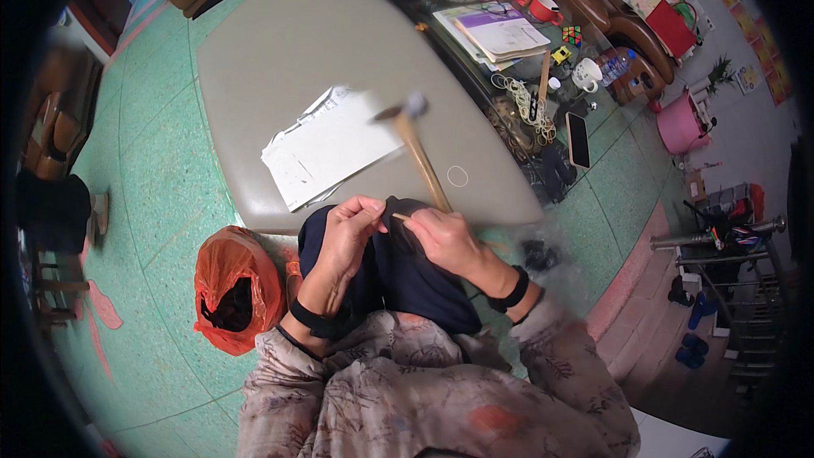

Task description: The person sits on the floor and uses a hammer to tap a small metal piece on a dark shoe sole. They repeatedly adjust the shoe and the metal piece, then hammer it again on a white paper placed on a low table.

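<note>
the left hand (pixel 354 225) pinches finger to thumb, on what i cannot tell, while the right hand (pixel 445 242), near a hammer (pixel 421 157), grips a thin pale stick (pixel 400 217) between them.

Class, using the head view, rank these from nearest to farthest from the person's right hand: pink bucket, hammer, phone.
Measured from the right hand:
1. Hammer: just beyond the hand, handle pointing toward it.
2. Phone: ahead and to the right.
3. Pink bucket: farther right, well past the phone.
</note>
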`<state>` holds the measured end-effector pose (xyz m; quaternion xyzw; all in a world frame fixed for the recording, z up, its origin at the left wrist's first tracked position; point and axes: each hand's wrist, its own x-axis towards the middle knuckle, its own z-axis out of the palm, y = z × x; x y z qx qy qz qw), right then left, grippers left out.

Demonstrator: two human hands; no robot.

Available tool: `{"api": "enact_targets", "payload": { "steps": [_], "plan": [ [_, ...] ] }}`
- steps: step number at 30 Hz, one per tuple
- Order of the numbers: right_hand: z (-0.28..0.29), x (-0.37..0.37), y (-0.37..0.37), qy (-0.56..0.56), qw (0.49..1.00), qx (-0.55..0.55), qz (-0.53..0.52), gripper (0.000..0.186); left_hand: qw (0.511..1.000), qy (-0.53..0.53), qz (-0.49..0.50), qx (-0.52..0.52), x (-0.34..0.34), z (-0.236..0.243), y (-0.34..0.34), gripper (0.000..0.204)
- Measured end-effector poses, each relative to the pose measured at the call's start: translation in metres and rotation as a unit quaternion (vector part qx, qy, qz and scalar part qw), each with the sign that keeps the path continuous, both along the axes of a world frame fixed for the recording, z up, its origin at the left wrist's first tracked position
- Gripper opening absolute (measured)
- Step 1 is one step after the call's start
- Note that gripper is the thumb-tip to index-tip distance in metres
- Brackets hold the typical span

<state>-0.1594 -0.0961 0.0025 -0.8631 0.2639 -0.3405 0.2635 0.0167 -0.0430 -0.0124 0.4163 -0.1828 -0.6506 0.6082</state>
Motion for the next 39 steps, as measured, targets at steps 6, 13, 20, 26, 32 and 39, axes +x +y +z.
{"api": "enact_targets", "payload": {
  "steps": [6,13,20,26,32,39],
  "plan": [
    [-0.010,-0.001,0.001,-0.070,0.941,0.331,-0.033,0.014,0.978,-0.197,0.021,-0.071,-0.024,0.009,0.005,0.014],
    [-0.011,-0.001,0.003,-0.071,0.927,0.369,-0.020,0.016,0.908,-0.402,0.074,-0.089,-0.031,-0.011,0.005,0.014],
    [0.001,0.009,0.008,-0.024,0.953,0.298,-0.054,0.014,0.935,-0.347,0.000,-0.076,-0.026,-0.022,0.003,0.015],
    [0.006,0.000,-0.002,0.025,0.984,0.164,-0.060,0.013,0.914,-0.403,0.019,-0.049,-0.020,-0.006,0.011,0.044],
    [0.001,0.001,0.005,0.042,0.978,0.197,-0.049,0.016,0.954,-0.296,0.052,0.009,-0.007,-0.011,0.008,0.022],
    [-0.004,0.005,0.015,0.015,0.956,0.275,-0.097,0.018,0.983,-0.155,0.103,0.000,-0.013,-0.005,0.009,0.015]
  ]
}}
